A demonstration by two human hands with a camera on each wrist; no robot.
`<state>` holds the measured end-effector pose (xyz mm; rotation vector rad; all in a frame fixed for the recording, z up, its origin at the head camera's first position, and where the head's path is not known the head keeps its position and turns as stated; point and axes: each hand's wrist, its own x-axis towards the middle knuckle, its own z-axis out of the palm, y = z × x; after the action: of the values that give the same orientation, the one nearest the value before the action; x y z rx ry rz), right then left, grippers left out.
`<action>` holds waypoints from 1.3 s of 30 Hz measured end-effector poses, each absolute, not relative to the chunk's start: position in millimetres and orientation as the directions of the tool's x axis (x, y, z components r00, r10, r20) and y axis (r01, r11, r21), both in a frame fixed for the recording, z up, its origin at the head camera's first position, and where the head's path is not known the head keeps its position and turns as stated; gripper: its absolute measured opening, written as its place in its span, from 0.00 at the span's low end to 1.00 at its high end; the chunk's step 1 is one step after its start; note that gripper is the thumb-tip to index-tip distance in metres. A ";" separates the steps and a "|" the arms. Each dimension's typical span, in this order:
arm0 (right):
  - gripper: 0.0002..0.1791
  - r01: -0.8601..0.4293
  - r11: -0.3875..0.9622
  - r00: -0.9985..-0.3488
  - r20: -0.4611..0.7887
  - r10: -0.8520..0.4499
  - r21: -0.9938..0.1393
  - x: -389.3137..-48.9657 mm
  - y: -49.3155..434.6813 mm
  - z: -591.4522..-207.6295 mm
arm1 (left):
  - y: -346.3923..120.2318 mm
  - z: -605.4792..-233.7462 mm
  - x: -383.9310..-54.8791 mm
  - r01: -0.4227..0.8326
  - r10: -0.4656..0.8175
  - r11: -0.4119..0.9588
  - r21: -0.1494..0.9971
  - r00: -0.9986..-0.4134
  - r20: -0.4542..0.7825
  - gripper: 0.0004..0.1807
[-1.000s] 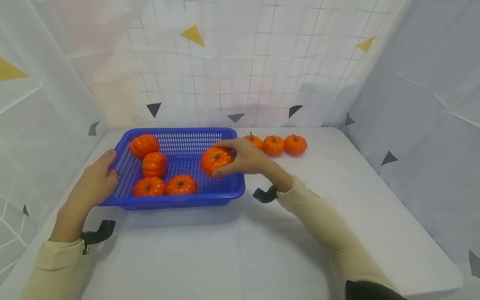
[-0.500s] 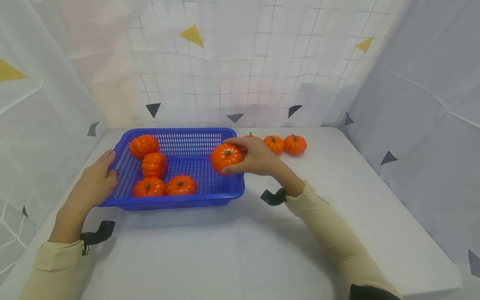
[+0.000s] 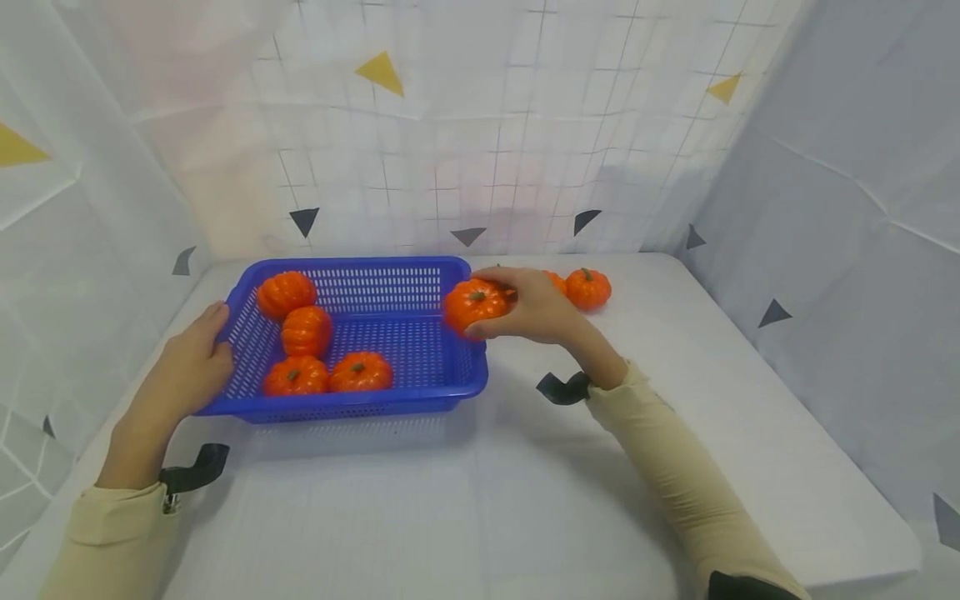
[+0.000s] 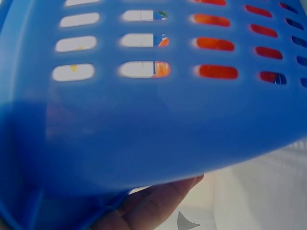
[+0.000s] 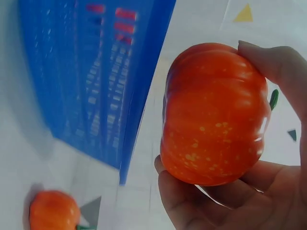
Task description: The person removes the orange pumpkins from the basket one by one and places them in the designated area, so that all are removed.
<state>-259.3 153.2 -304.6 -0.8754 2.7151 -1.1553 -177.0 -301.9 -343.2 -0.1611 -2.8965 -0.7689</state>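
My right hand (image 3: 543, 310) holds a small orange pumpkin (image 3: 474, 305) between thumb and fingers, over the right rim of a blue plastic basket (image 3: 360, 403). In the right wrist view the held pumpkin (image 5: 216, 115) appears up close, beside the basket's slotted wall (image 5: 136, 96). My left hand (image 3: 186, 368) grips the basket's left rim; in the left wrist view its fingers (image 4: 153, 206) curl under the edge. Several pumpkins lie in the basket, among them one at the back left (image 3: 286, 295) and one at the front middle (image 3: 362, 372).
More pumpkins stand on the white table right of the basket: one at the end (image 3: 588, 289) and one partly behind my right hand (image 3: 557, 281). White sheeting with grid lines and triangles hangs behind and at both sides.
My right hand has moved right and slightly back with the pumpkin, from over the basket's inside to its right rim, covering more of the row behind. The left hand and basket stay put.
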 end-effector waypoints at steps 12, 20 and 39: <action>0.41 -0.398 0.560 -0.871 0.107 -0.479 -0.727 -275.6 178.4 -304.3 | -302.9 -342.7 -177.8 0.141 0.075 0.858 0.493 -0.986 0.150 0.34; 0.42 -0.344 0.590 -0.894 0.063 -0.444 -0.730 -286.5 186.6 -311.6 | -304.2 -345.0 -177.8 0.148 0.081 0.853 0.500 -0.985 0.153 0.34; 0.45 -0.337 0.649 -0.893 0.014 -0.450 -0.682 -315.4 200.7 -342.4 | -303.6 -344.4 -177.7 0.157 0.081 0.856 0.493 -0.982 0.172 0.34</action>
<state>-315.4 200.7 -342.4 -0.6509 2.7077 -1.0725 -177.7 -303.6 -344.4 -0.1856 -2.8854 -0.7844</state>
